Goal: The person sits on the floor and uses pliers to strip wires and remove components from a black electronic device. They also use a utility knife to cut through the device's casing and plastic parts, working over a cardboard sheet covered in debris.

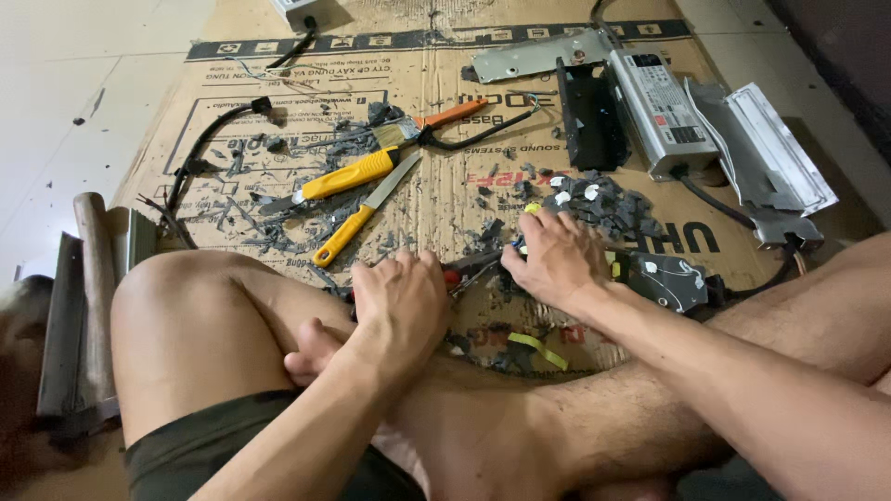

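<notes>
On cardboard (445,195): two hands (401,301), two yellow-handled tools (353,174), one paintbrush (436,121).

Matt corrugated cardboard sheet (436,199), brushed metal power supply (661,111), glossy yellow plastic knife handle (342,237)

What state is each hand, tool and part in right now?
left hand: closed on a red-handled tool
right hand: fingers pressing on dark part
yellow-handled knife: lying loose
yellow screwdriver: lying loose
silver power supply: lying flat, cable attached
black bracket: detached
</notes>
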